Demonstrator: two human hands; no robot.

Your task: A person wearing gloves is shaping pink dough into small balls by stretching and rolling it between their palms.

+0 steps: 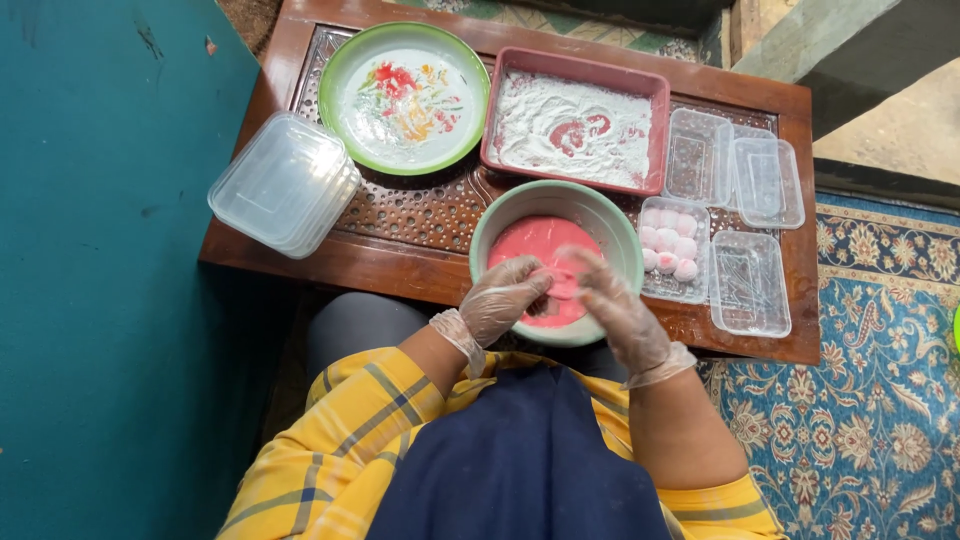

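A green-rimmed bowl [613, 222] of pink dough [535, 243] stands at the near edge of a carved wooden table [420, 205]. Both my hands wear thin clear gloves and meet over the bowl's near side. My left hand [497, 298] and my right hand [612, 305] together pinch a small piece of the pink dough between their fingertips. A red tray [655, 90] dusted with white flour lies just beyond the bowl.
A green-rimmed flowered plate [404, 97] sits at the back left, with a stack of clear lids [283, 184] hanging off the table's left edge. Clear plastic boxes [748, 282] stand at the right; one [671, 248] holds several pale pink balls. A patterned rug [880, 380] covers the floor.
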